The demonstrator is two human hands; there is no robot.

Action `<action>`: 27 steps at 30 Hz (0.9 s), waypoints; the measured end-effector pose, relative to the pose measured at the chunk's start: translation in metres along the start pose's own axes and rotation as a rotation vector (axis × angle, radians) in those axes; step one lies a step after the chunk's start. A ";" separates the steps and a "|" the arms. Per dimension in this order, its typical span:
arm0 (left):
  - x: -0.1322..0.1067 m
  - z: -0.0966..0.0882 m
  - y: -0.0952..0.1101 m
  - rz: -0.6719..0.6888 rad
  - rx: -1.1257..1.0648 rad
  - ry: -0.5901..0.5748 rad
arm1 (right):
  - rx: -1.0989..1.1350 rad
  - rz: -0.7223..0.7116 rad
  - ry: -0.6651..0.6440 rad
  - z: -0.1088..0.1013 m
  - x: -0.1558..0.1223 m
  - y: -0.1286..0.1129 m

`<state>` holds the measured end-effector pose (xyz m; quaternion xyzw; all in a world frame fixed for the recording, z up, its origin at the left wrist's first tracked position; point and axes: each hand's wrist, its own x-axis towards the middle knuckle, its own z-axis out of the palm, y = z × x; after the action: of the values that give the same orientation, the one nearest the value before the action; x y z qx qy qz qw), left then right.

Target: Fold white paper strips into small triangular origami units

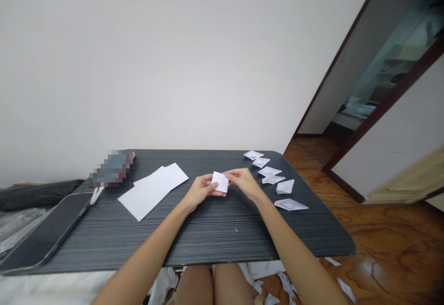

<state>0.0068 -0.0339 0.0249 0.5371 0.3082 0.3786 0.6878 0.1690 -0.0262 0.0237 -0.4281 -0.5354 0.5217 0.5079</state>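
A small folded square of white paper [219,181] is held up over the middle of the dark table. My left hand [201,190] grips its left side, thumb on the front and fingers behind. At its upper right corner, my right hand [242,181] pinches the edge between thumb and fingers. Left of my hands lie a few flat white paper sheets [152,191], overlapping. To the right, several folded paper boats [269,171] stand in a loose row; the nearest folded boat [290,204] is long and pointed.
The dark ribbed table [215,240] stands against a white wall. A phone [48,233] lies at its left edge, near a blurred-out object [113,168] with a white strap. Paper scraps [346,289] litter the wooden floor by the table's right side and below it.
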 end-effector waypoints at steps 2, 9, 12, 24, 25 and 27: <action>0.000 -0.002 0.002 -0.029 0.024 -0.016 | -0.088 -0.019 0.007 -0.001 0.000 0.000; 0.000 -0.006 0.004 -0.099 0.157 0.022 | -0.191 -0.013 -0.091 -0.001 -0.002 -0.001; 0.001 -0.004 0.002 -0.084 0.232 0.059 | -0.216 -0.012 -0.145 0.002 -0.005 -0.003; 0.003 -0.008 -0.001 0.251 0.607 0.166 | -0.166 -0.003 -0.164 0.002 -0.004 -0.001; 0.003 -0.008 -0.001 0.270 0.636 0.183 | -0.164 0.002 -0.164 0.002 -0.004 -0.001; 0.003 -0.009 -0.003 0.290 0.669 0.211 | -0.160 0.024 -0.172 0.002 -0.004 -0.002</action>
<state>0.0018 -0.0273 0.0202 0.7283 0.4048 0.4035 0.3781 0.1680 -0.0307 0.0256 -0.4273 -0.6119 0.5179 0.4180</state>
